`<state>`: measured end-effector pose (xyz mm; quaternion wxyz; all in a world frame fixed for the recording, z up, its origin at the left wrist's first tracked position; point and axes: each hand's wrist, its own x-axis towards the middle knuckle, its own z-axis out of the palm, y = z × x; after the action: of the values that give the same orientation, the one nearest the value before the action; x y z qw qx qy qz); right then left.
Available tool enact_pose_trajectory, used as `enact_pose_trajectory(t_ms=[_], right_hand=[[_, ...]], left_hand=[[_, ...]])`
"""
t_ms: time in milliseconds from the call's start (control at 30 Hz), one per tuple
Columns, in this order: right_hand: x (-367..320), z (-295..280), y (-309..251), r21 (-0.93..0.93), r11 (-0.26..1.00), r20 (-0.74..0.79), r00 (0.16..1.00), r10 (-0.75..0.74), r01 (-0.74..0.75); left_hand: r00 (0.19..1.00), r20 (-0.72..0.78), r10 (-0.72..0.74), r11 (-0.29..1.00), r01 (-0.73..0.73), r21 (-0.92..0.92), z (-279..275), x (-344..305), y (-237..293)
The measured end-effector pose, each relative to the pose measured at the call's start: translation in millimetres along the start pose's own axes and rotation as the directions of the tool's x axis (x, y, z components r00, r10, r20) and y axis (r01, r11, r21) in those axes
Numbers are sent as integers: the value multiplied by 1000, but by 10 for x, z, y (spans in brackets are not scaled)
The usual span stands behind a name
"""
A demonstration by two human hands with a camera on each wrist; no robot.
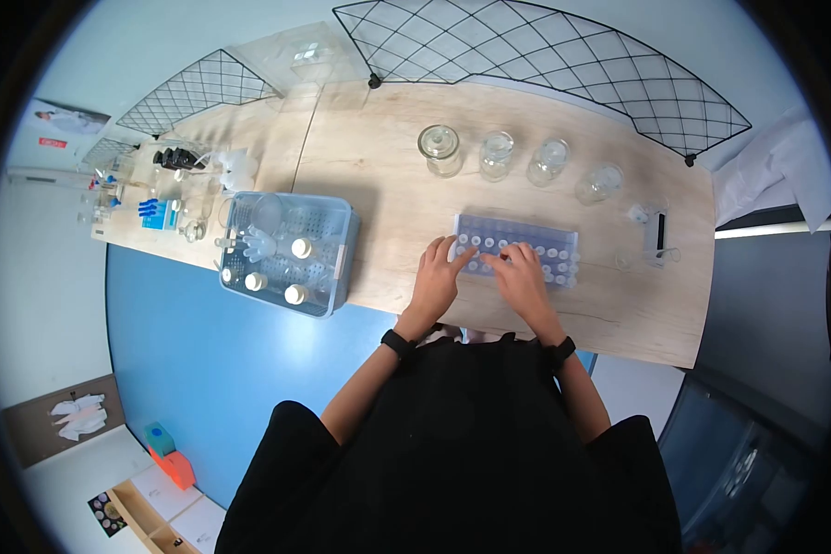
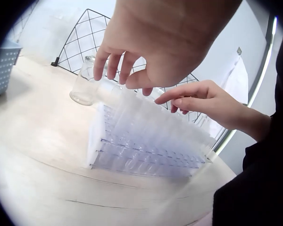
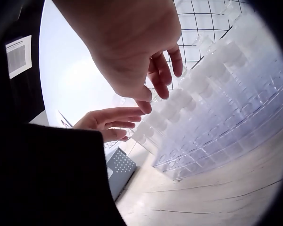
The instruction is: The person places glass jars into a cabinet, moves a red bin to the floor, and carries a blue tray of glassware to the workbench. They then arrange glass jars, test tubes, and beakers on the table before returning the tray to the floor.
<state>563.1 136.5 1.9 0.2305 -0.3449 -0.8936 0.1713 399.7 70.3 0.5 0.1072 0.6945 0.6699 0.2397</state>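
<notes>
Head view: tube rack (image 1: 517,229) sits mid-table, near the front edge, long side toward the person. Clear bluish plastic, several tiers, rows of tubes w/ white caps (image 1: 552,252).

Left hand (image 1: 437,277) is over the rack's left end. Fingers apart and loosely bent, tips at the tube tops, gripping nothing that shows. Right hand (image 1: 523,280) is over the middle. Index lies straight across the caps, other fingers curl under toward the thumb. Can't tell if a tube is pinched there. Black band on each wrist.

Behind the rack: row of 4 glass jars (image 1: 440,148), well apart from it. To the left: blue basket (image 1: 342,249) w/ capped bottles inside. To the right: small clear items, too small to ID.

Surface is a light wooden table (image 1: 388,185). Black wire grid (image 1: 545,55) stands along the back edge. Blue floor (image 1: 185,351) below, pale wall beyond.
</notes>
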Motion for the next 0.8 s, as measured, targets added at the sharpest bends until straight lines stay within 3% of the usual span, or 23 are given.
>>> enact_pose_trajectory(t_ms=[200,800], right_hand=[[-70,23,52,-16,998,-33,998,61,-61],[-20,-4,-27,-89,994,-48,997,57,-61]], left_hand=[[1000,21,-16,1000,16,8,-53,-41,-30],[997,63,47,997,-43,-65,-11,-4,-53]])
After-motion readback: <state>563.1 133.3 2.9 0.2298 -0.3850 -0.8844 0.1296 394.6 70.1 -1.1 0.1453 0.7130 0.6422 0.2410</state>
